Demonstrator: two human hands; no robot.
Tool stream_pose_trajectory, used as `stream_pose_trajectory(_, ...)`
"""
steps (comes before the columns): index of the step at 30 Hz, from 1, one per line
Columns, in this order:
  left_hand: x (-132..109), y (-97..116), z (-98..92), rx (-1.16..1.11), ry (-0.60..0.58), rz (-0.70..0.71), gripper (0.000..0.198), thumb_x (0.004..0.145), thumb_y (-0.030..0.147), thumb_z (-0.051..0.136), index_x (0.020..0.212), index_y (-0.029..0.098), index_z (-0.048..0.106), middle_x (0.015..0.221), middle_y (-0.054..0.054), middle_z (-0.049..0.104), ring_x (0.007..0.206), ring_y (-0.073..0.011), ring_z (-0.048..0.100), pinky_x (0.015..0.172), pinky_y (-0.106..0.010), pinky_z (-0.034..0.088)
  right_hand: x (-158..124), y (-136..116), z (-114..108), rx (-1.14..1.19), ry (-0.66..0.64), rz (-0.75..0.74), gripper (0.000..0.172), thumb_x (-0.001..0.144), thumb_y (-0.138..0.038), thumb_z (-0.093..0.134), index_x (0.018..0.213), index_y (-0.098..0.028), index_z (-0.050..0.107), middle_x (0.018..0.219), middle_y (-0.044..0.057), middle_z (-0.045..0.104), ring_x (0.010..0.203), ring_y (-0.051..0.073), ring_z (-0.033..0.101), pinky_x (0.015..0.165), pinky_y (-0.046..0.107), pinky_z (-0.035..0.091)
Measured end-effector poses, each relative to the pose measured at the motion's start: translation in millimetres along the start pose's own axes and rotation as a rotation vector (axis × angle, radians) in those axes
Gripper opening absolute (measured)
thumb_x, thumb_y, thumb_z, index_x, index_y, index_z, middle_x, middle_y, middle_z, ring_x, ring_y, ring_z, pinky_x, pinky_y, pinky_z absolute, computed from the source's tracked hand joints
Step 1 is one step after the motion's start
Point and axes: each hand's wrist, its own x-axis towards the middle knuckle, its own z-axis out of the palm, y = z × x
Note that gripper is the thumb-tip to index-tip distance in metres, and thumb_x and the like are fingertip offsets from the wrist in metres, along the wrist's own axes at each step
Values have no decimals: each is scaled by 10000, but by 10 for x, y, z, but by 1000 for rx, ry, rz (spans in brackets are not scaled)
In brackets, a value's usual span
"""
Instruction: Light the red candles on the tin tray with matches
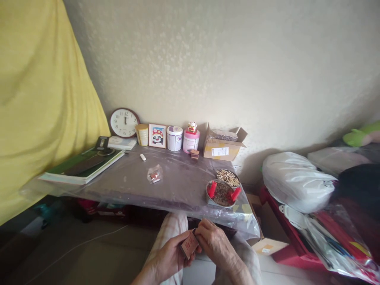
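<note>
Low over my lap, my left hand (170, 255) grips a small matchbox (189, 245), brownish with red writing on its upper face. The fingers of my right hand (216, 242) are closed at the box's far right end, where a dark edge shows. What lies under those fingertips is hidden. On the table corner just beyond my hands stands a round tin (221, 194) of dark grainy filling, with two red candles, one (212, 189) upright and one (236, 194) tilted. Behind it is a round dish of loose matchsticks (227, 178).
A plastic-covered table (127, 182) bears a small clear bag (154, 174), a white oval piece (143, 157) and a green book (83, 164). Along the wall stand a clock (124, 122), canisters (174, 138), a panda picture (157, 135) and an open cardboard box (219, 147).
</note>
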Motion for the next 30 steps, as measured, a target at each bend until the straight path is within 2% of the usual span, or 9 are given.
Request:
stream_pose_trajectory(7,22,-28,-43,15,-12,-35,277,912,347,538,885,115,686,710,-103,737,496,-117,609,478,-212,379,6,95,83,-15,4,-42,209,895,-75,502,798,-210,629,849,28,648,740,167,627,655,263,514)
stream_pose_trajectory(15,11,30,-31,-2,-5,-52,279,917,351,536,878,119,687,712,-100,743,511,-119,626,493,-209,398,21,57,-53,-6,-62,-63,181,921,-101,523,852,-203,655,928,17,650,806,127,656,719,207,492)
stream_pose_trajectory(22,8,3,-55,4,-8,-56,263,918,347,526,867,138,677,705,-95,743,505,-120,629,485,-213,390,39,79,-30,-21,-84,-70,191,932,-127,498,821,-194,638,923,34,658,790,143,656,705,233,506)
stream_pose_trajectory(26,17,-10,-68,19,-32,-38,236,920,350,524,904,164,670,725,-89,747,520,-128,640,493,-227,390,42,36,-52,-14,-89,-34,210,890,-68,470,844,-202,626,920,38,655,773,158,655,689,253,514)
stream_pose_trajectory(30,31,-8,-79,37,-53,-10,243,925,346,509,1019,172,650,752,-93,749,534,-139,652,482,-235,370,38,-6,-125,-24,-87,-19,188,880,-73,488,827,-201,616,893,47,657,736,170,647,644,264,491)
